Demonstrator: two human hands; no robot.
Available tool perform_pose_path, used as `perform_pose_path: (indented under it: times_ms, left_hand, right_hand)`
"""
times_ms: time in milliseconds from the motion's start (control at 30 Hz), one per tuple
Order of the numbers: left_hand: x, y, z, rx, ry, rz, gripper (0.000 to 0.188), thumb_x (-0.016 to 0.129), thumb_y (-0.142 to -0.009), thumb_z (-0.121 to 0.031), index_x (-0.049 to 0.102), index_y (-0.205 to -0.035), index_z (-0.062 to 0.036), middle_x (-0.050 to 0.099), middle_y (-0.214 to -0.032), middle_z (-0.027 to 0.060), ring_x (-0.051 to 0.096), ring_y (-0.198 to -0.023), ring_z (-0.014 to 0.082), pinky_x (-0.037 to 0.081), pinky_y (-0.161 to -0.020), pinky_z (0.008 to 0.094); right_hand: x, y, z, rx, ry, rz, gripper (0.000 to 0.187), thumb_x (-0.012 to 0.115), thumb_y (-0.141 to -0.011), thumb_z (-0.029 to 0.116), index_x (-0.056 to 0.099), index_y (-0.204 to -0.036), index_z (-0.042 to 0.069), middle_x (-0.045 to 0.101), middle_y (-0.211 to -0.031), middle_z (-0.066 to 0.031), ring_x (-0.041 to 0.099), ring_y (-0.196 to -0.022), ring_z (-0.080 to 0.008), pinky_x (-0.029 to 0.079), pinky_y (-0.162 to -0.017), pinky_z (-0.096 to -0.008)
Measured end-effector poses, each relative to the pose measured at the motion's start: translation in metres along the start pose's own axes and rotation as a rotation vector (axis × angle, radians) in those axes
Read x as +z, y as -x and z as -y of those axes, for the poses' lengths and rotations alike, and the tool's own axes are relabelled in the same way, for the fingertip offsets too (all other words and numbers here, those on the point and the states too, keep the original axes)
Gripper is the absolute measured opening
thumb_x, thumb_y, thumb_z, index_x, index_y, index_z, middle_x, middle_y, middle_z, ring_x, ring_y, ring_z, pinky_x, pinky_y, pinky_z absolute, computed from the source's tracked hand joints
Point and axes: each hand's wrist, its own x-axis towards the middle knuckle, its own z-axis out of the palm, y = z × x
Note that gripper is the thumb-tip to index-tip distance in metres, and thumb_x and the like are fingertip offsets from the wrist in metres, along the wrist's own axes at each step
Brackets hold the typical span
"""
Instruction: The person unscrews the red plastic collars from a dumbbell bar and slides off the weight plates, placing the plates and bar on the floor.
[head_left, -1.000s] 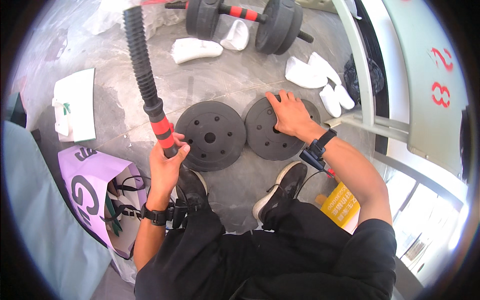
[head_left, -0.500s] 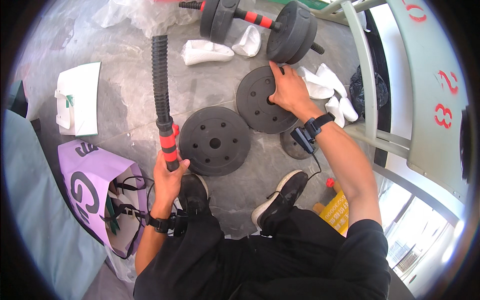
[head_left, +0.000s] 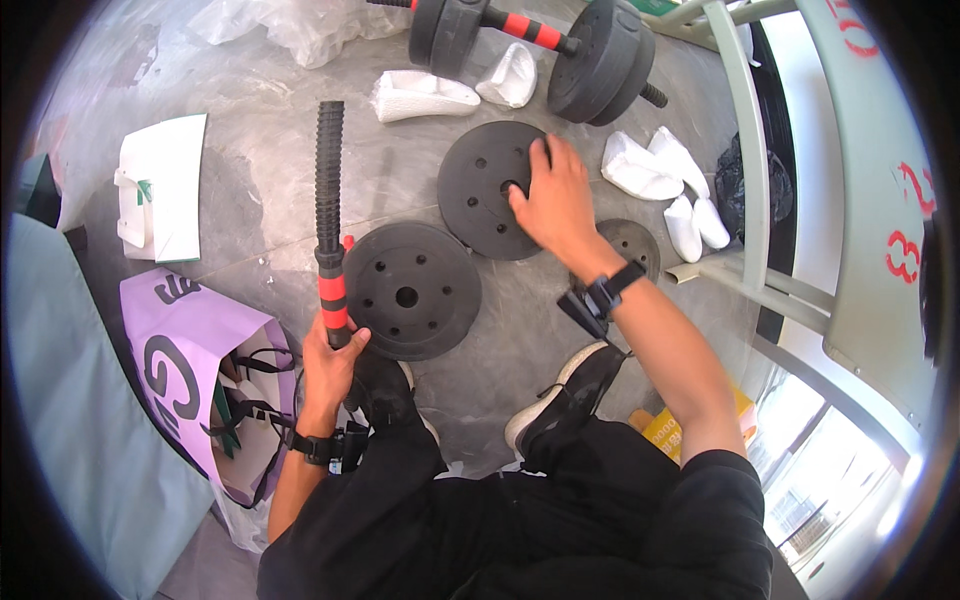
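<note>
In my left hand (head_left: 328, 362), the fingers wrap round the lower end of a black threaded dumbbell bar (head_left: 329, 190) with red bands. The bar points away from me. Close to its right lies a black weight plate (head_left: 445, 295), flat on the floor, with a centre hole and several smaller holes. Beyond that plate lies another black weight plate (head_left: 465, 185). Over its right part is my right hand (head_left: 560, 200), fingers apart and thumb by the centre hole; whether it touches the plate is hard to tell. A smaller plate (head_left: 635, 245) is partly hidden behind my right wrist.
At the far side lies an assembled dumbbell (head_left: 595, 65). White moulded pieces (head_left: 425, 97) lie near it and farther right. A purple paper bag (head_left: 195, 350) and white box (head_left: 175, 190) are at left. A grey metal frame (head_left: 745, 150) stands at right.
The far plate has shifted left, away from the white pieces, with my right hand moving left too. More of the small plate shows. My left hand keeps hold of the bar.
</note>
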Motion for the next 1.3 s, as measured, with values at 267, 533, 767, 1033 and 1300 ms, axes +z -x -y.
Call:
perform_pose_path:
  times_ms: [267, 533, 767, 1033, 1300]
  left_hand:
    - [0.002, -0.002, -0.002, -0.078, -0.014, 0.045, 0.021, 0.075, -0.080, -0.008, 0.055, -0.083, -0.0030, 0.048, -0.069, -0.0016, 0.045, -0.065, 0.0099, 0.039, -0.060, 0.0277]
    - [0.008, -0.002, 0.003, 0.013, -0.059, 0.071, 0.022, 0.077, -0.077, -0.007, 0.056, -0.083, -0.0032, 0.048, -0.069, -0.0004, 0.044, -0.066, 0.0112, 0.039, -0.060, 0.0292]
    - [-0.005, 0.016, -0.033, 0.040, 0.035, 0.096, 0.022, 0.077, -0.079, -0.006, 0.055, -0.085, -0.0046, 0.052, -0.073, 0.0001, 0.048, -0.069, 0.0112, 0.042, -0.064, 0.0282]
    - [0.041, -0.039, -0.099, 0.368, 0.024, 0.330, 0.028, 0.078, -0.078, -0.011, 0.055, -0.093, -0.0020, 0.057, -0.088, 0.0090, 0.056, -0.078, 0.0200, 0.046, -0.073, 0.0344]
    - [0.091, -0.065, -0.080, 0.339, 0.052, 0.459, 0.026, 0.077, -0.079, -0.014, 0.057, -0.090, -0.0023, 0.058, -0.117, 0.0256, 0.027, -0.145, 0.0418, 0.036, -0.106, 0.0416]
  right_hand:
    - [-0.027, 0.053, 0.110, -0.104, -0.259, 0.468, 0.089, 0.077, -0.077, 0.037, 0.034, -0.142, -0.007, 0.045, -0.123, -0.0233, 0.049, -0.112, -0.0374, 0.054, -0.083, -0.0436]
    - [-0.007, 0.044, 0.129, -0.163, -0.012, 0.294, 0.091, 0.082, -0.067, 0.037, 0.043, -0.140, -0.002, 0.051, -0.112, -0.0155, 0.050, -0.105, -0.0279, 0.054, -0.073, -0.0351]
    - [-0.042, 0.031, 0.116, -0.184, -0.155, 0.341, 0.094, 0.084, -0.065, 0.030, 0.040, -0.139, -0.005, 0.053, -0.112, -0.0203, 0.051, -0.109, -0.0365, 0.057, -0.076, -0.0406]
    - [-0.077, -0.021, 0.041, -0.022, -0.037, 0.245, 0.091, 0.081, -0.067, 0.027, 0.039, -0.143, -0.001, 0.052, -0.122, -0.0212, 0.050, -0.115, -0.0380, 0.051, -0.093, -0.0451]
    - [-0.032, -0.005, 0.005, -0.128, -0.019, 0.015, 0.056, 0.066, -0.087, 0.026, 0.048, -0.133, -0.002, 0.048, -0.136, -0.0238, 0.047, -0.125, -0.0398, 0.045, -0.101, -0.0473]
